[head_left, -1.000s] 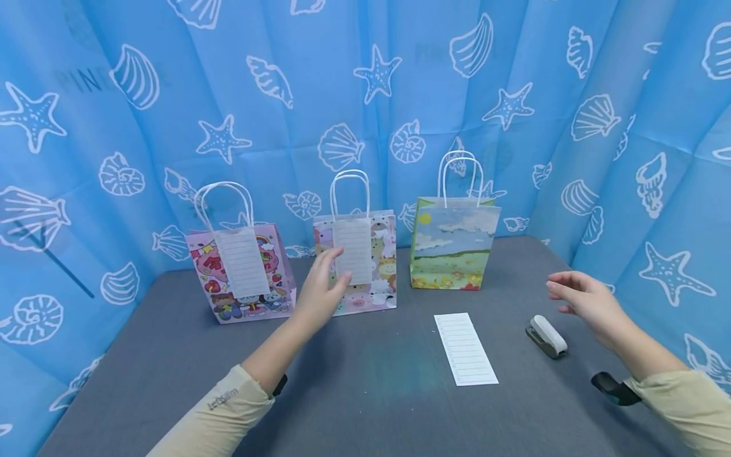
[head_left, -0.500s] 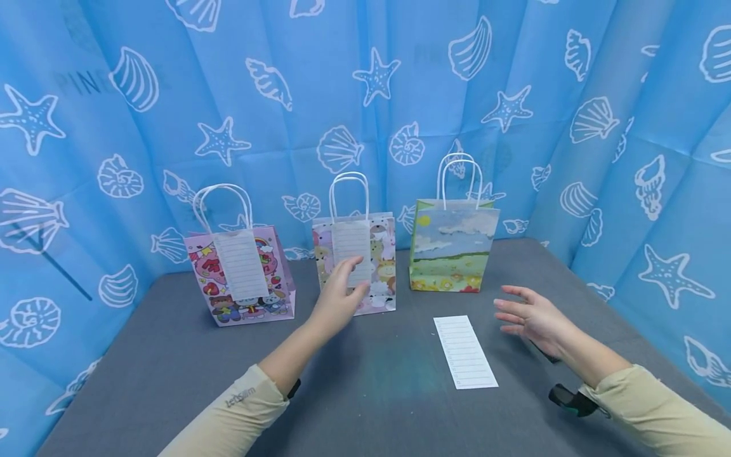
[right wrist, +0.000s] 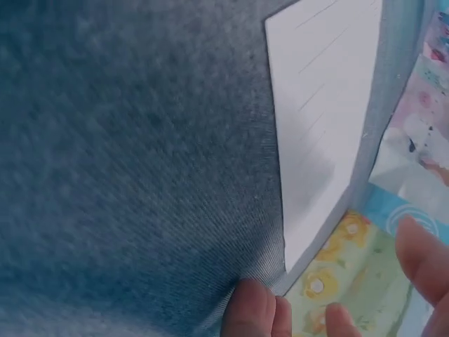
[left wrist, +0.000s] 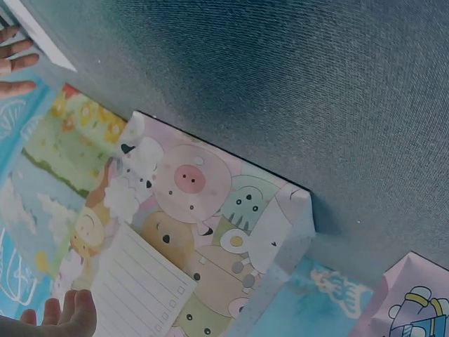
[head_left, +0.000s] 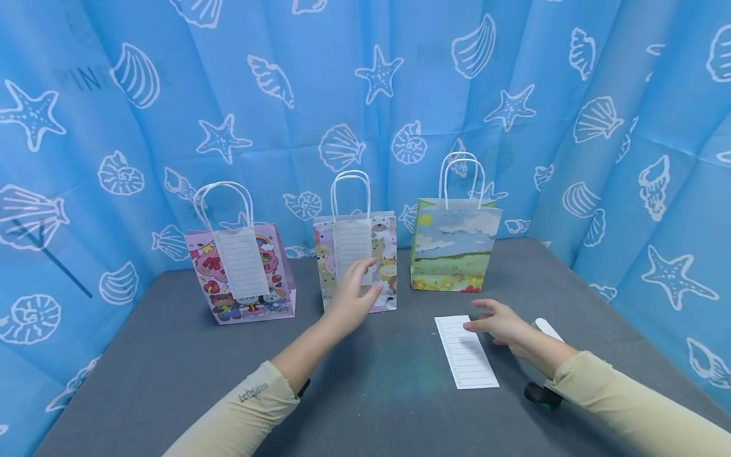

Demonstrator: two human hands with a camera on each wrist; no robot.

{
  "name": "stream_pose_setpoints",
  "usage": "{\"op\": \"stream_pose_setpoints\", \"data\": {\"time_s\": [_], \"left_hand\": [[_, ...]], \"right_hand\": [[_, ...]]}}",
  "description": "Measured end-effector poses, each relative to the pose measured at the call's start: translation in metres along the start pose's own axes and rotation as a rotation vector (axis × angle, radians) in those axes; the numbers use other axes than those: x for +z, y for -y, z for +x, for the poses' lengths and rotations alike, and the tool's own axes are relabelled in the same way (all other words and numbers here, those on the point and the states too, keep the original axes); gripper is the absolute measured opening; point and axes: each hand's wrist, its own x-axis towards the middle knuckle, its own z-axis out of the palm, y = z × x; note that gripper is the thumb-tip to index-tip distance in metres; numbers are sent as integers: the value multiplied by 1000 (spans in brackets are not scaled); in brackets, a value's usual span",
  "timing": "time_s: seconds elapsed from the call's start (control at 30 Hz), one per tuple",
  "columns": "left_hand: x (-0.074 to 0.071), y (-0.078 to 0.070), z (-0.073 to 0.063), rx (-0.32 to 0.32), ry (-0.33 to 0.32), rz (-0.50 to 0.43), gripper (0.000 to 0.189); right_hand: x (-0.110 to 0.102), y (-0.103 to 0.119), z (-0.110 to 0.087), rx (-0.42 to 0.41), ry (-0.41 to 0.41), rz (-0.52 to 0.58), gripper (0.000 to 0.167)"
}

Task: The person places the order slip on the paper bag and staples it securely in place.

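Note:
My right hand hovers at the right edge of a white lined paper slip lying flat on the table, fingers spread and holding nothing. In the right wrist view its fingertips show just past the slip's end. Partly hidden behind that forearm is a white and grey stapler. My left hand, fingers loosely extended and with nothing in its grasp, hangs in front of the animal-print paper bag. A lined slip hangs on the front of this bag, partly covered by the hand in the head view.
A pink cartoon paper bag with its own lined slip stands at the left. To the right is a landscape-print paper bag. Behind the grey table hangs a blue shell-print curtain.
My right hand has moved left from above the stapler to the edge of the loose paper slip. The left hand has drifted slightly right and down. The bags stay put.

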Motion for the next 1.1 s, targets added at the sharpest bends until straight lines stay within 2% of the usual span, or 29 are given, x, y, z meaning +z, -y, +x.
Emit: {"op": "stream_pose_setpoints", "data": {"time_s": [0.23,0.43,0.73,0.93,1.1], "left_hand": [[-3,0,1,-21,0,9,48],[-7,2,1,-43,-1,14,48],[-12,5,1,-15,-30,47,48],[-15,5,0,-19,-44,55,47],[-21,3,3,5,-91,79,46]], "right_hand": [[5,2,10,58,-55,-73,67],[6,-1,14,94,-57,-52,60],[6,-2,14,112,-57,-49,59],[5,-3,14,119,-57,-48,59],[6,-4,14,113,-65,-66,59]]}}
